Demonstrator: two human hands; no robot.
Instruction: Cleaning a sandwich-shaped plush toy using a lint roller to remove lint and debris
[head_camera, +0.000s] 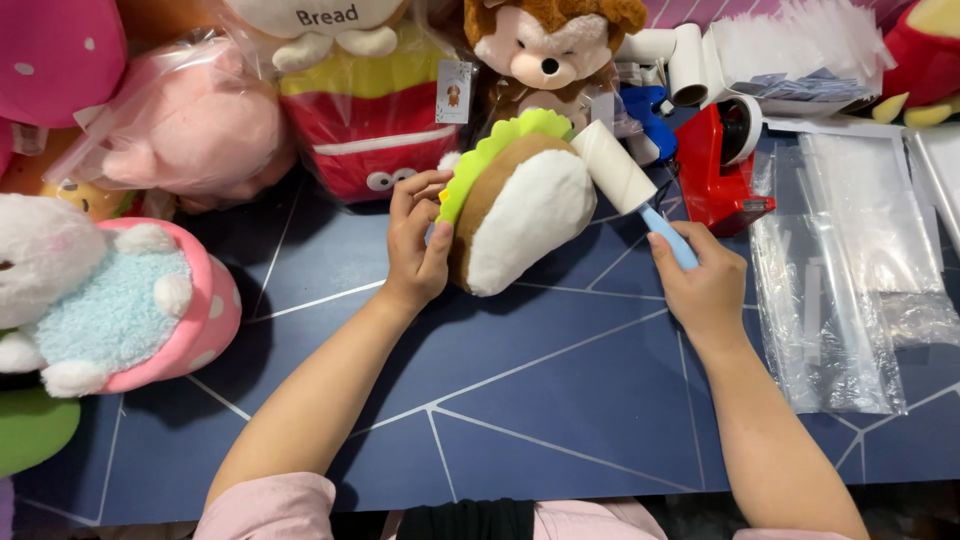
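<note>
Presently: left hand (417, 243) clasped on green-frilled edge of brown-and-white sandwich-shaped plush toy (520, 205), propped on dark blue bench (560, 400). Right hand (703, 283) clenched round blue handle of white lint roller (628, 180), roll touching plush just beyond grip.

A plush-toy packing station in a small shop or workshop is showing here. Stuffed toys, some bagged in clear plastic (185, 120), are crowding the back of a dark blue table (520, 400). Clear packing bags (850, 290) are lying at the right beside a red tape dispenser (725, 165), and white paper rolls (680, 60) are sitting behind.
</note>
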